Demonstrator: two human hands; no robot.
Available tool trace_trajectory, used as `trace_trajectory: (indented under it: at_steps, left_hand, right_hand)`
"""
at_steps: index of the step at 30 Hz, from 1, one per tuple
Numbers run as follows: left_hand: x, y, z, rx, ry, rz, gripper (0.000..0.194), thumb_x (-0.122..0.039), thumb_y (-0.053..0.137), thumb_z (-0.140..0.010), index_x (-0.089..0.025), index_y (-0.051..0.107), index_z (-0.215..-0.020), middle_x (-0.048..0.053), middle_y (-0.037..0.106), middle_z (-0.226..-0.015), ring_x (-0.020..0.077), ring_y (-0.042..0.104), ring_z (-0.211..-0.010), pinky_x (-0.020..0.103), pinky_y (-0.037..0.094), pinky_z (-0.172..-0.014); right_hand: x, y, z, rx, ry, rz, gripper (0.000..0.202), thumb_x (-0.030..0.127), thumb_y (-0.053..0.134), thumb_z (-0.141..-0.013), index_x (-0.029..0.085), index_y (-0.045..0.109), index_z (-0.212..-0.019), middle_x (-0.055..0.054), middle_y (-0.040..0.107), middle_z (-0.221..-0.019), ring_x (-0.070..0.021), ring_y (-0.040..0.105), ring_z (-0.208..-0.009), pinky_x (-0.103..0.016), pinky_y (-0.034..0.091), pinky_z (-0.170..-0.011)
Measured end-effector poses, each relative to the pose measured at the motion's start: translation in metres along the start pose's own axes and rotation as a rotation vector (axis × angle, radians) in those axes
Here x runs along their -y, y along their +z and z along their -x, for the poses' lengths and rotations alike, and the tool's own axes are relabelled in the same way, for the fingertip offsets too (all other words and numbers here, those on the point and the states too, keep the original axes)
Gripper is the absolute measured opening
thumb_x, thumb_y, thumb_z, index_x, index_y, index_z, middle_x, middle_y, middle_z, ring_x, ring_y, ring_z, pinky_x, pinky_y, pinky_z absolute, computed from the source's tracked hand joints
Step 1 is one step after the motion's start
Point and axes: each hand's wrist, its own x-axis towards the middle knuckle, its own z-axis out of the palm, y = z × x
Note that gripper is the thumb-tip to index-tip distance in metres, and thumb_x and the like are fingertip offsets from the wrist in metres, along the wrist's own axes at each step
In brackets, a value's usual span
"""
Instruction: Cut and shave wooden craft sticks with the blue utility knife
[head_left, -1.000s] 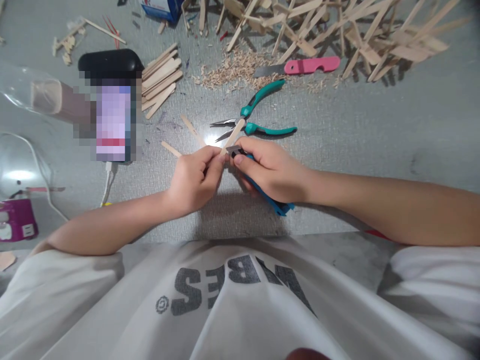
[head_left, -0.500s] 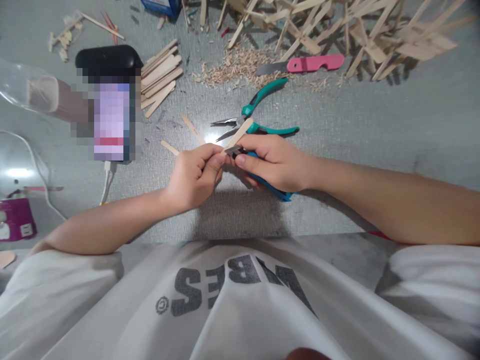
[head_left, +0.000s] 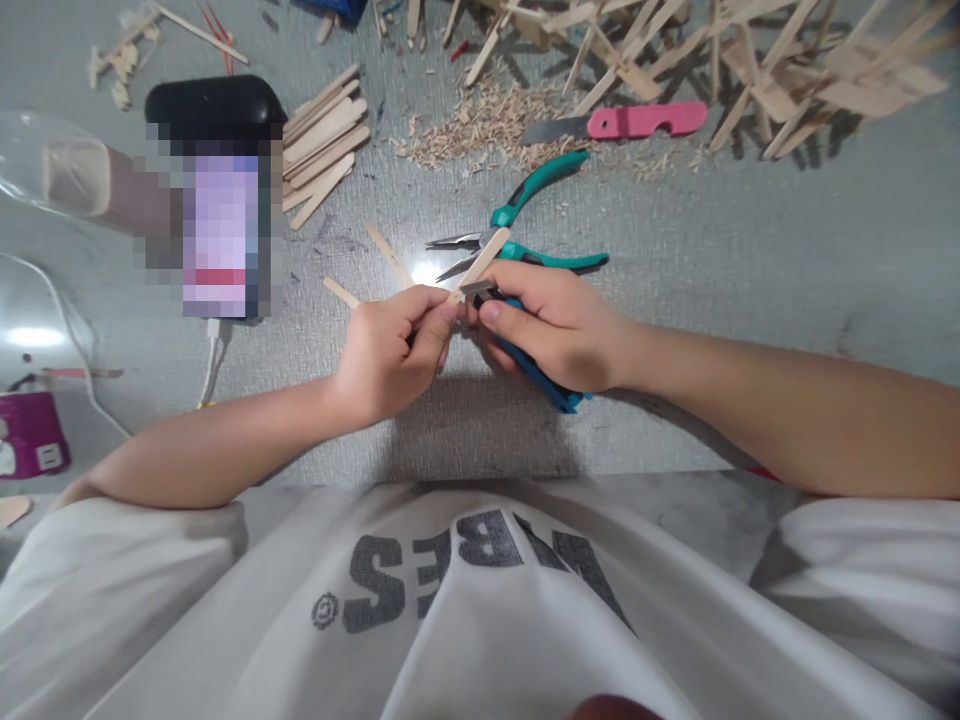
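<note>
Pale flat wooden stick (head_left: 478,266) pinched by left hand (head_left: 390,350), blue-handled cutter (head_left: 536,372) gripped in right hand (head_left: 551,330), blade laid against stick, teal pliers (head_left: 525,225) just behind on tabletop (head_left: 750,240)

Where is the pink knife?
In the head view, the pink knife lies at the top, right of centre, beside the wood shavings, just beyond the teal pliers.

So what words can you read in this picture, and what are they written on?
"BES", seen upside down, with part of another letter beside it: printed in grey on the white shirt.
A small round mark next to those letters: too small to read.
The phone screen: blurred, unreadable.
No other readable text.
</note>
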Motion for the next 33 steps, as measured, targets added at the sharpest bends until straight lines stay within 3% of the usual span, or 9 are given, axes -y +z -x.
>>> trace_trajectory:
  at_steps: [13, 19, 27, 33]
  left_hand:
    - [0.002, -0.001, -0.002, 0.031, 0.057, 0.024, 0.033, -0.031, 0.060, -0.112, -0.020, 0.068, -0.082, -0.002, 0.066, -0.058, 0.0104, 0.060, -0.053, 0.026, 0.050, -0.058]
    - [0.006, 0.001, -0.001, -0.005, 0.091, 0.068, 0.028, -0.034, 0.061, -0.115, -0.018, 0.076, -0.097, -0.003, 0.066, -0.057, 0.0097, 0.059, -0.050, 0.023, 0.047, -0.052]
    - [0.005, 0.000, -0.002, -0.007, 0.091, 0.017, 0.031, -0.037, 0.062, -0.115, -0.018, 0.077, -0.096, -0.002, 0.067, -0.058, 0.0101, 0.061, -0.051, 0.024, 0.049, -0.055]
    - [0.005, 0.000, -0.003, 0.017, 0.120, 0.018, 0.037, -0.032, 0.060, -0.115, -0.019, 0.068, -0.081, -0.003, 0.065, -0.057, 0.0089, 0.059, -0.052, 0.023, 0.048, -0.056]
  right_hand:
    - [0.006, -0.003, -0.003, 0.039, -0.051, 0.088, 0.021, 0.024, 0.055, -0.111, 0.023, 0.059, -0.091, 0.005, 0.060, -0.060, -0.0131, 0.052, -0.055, -0.030, 0.039, -0.060]
    - [-0.008, -0.004, -0.001, 0.061, -0.105, 0.039, 0.015, 0.025, 0.049, -0.116, 0.022, 0.056, -0.103, 0.006, 0.061, -0.062, -0.0134, 0.055, -0.054, -0.029, 0.042, -0.058]
    - [-0.007, -0.002, -0.002, 0.036, -0.064, 0.075, 0.017, 0.027, 0.049, -0.116, 0.023, 0.055, -0.100, 0.006, 0.061, -0.060, -0.0152, 0.056, -0.054, -0.031, 0.044, -0.059]
    - [-0.003, -0.004, -0.001, 0.038, -0.066, 0.104, 0.019, 0.023, 0.051, -0.115, 0.023, 0.057, -0.097, 0.006, 0.061, -0.062, -0.0137, 0.055, -0.055, -0.029, 0.041, -0.060]
